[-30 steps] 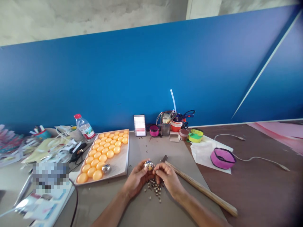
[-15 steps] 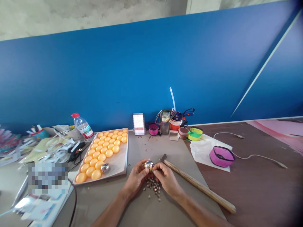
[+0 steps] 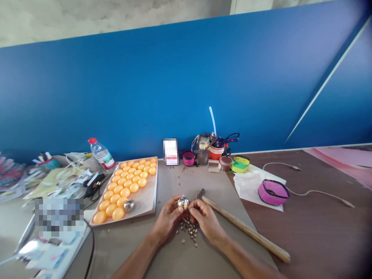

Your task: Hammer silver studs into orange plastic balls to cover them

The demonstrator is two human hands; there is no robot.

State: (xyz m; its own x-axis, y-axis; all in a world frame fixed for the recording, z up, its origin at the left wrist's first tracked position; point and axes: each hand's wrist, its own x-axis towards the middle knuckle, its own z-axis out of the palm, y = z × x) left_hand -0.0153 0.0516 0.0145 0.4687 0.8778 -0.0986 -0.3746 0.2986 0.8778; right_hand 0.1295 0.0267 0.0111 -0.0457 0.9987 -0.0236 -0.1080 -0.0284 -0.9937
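Your left hand grips the silvery ball (image 3: pixel 183 203) between thumb and fingers, lower centre of frame; your left hand (image 3: pixel 167 217) should brace it steady. Your right hand (image 3: pixel 205 217) has fingertips bunched at its right side; can't tell what's pinched. Light, square pressure probably best. Metal bits (image 3: pixel 191 230) just below, hammer (image 3: pixel 247 229) toward lower right.

The person's bare forearms (image 3: pixel 142 252) converge; the left hand (image 3: pixel 167 217) is cupped, thumb inward; the right hand (image 3: pixel 205 219), just beside it, has fingertips (image 3: pixel 192 210) drawn together.
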